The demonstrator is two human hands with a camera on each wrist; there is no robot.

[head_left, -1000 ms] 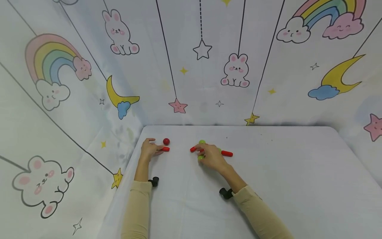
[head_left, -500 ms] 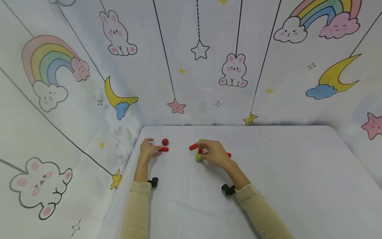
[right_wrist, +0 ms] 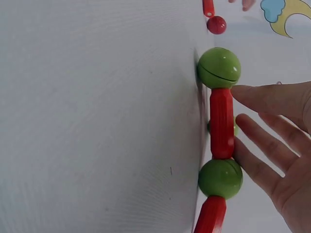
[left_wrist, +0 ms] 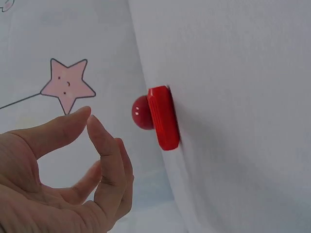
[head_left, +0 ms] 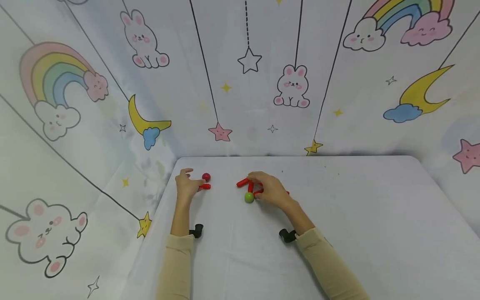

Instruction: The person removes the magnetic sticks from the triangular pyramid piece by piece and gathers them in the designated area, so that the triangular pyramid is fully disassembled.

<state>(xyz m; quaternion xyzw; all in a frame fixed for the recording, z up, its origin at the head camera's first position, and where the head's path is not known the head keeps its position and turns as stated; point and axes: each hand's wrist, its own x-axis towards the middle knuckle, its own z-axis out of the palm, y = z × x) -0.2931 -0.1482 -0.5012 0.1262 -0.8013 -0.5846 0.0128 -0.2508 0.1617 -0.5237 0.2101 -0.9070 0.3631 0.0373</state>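
Observation:
My left hand (head_left: 185,184) is at the table's far left, fingers bent and the thumb and a fingertip almost meeting on nothing. In the left wrist view a red toy building stick (left_wrist: 164,119) lies just beyond them, beside a red ball (left_wrist: 142,112). My right hand (head_left: 271,189) arches over joined red sticks and green balls. Its thumb meets one red stick (right_wrist: 222,124) close to a green ball (right_wrist: 219,67); its fingers curl around behind that stick. A second green ball (right_wrist: 221,178) joins the stick's other end. The hand hides part of the cluster from above.
Another red stick (head_left: 242,182) slants out at the cluster's left side. One more red stick (right_wrist: 211,216) continues from the nearer ball in the right wrist view. The white tabletop (head_left: 356,216) ends at a printed cloth backdrop (head_left: 255,104).
My right thumb has shifted off the near green ball toward the stick at its right, uncovering the ball. My left hand has lifted a little off the red stick. The head view has shifted slightly.

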